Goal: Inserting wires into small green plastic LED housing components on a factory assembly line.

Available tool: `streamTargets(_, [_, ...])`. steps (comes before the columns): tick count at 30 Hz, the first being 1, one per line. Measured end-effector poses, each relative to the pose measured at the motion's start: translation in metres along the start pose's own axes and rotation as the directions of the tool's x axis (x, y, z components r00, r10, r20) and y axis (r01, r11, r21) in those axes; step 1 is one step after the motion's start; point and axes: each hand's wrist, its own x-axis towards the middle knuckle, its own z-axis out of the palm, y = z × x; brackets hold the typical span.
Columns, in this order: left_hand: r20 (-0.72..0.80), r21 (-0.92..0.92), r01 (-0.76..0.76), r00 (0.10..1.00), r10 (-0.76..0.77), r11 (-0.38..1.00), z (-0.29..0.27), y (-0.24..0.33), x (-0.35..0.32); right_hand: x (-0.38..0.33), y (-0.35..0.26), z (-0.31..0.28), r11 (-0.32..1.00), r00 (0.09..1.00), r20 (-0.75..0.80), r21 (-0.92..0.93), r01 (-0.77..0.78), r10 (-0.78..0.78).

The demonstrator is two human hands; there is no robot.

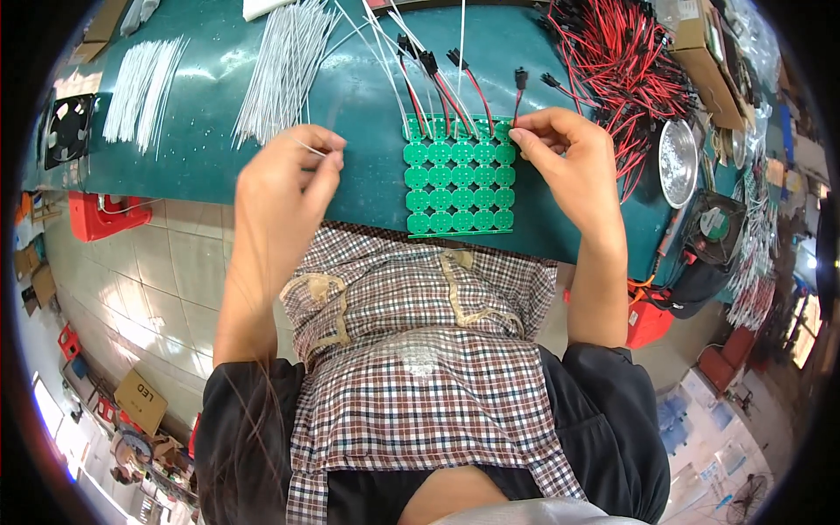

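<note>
On the green table (219,149), the left hand (289,175) pinches a thin, limp white wire (306,147) while the right hand (564,153) pinches a red-black lead (518,98) at the stiff, probably brittle green circuit panel (459,175) — best held by its edges.

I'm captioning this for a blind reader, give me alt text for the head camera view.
Seen from above, a right hand presses a red-and-black wire into the top edge of a green circuit panel on a teal table, while the left hand pinches a thin white wire. White wire bundles lie behind.
</note>
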Motion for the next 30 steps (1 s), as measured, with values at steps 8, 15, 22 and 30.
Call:
streamTargets(8, [0.001,-0.126,-0.051,0.999,0.051,0.991,0.03,0.024,0.004,0.002,0.003,0.001,0.998,0.999,0.01,0.043,-0.045,0.045])
streamTargets(15, [0.031,-0.298,-0.131,0.989,0.146,0.946,0.087,0.031,0.018,0.0,0.002,-0.005,0.999,0.998,-0.062,0.034,-0.002,0.004])
streamTargets(22, [-0.114,0.053,-0.45,0.884,0.453,0.891,0.114,0.029,0.029,0.008,0.032,-0.026,0.813,0.912,-0.326,-0.582,0.014,-0.249])
streamTargets(30, [-0.167,0.152,-0.456,0.862,0.478,0.877,0.12,0.026,0.029,0.001,0.028,-0.023,0.827,0.902,-0.366,-0.561,-0.019,-0.228])
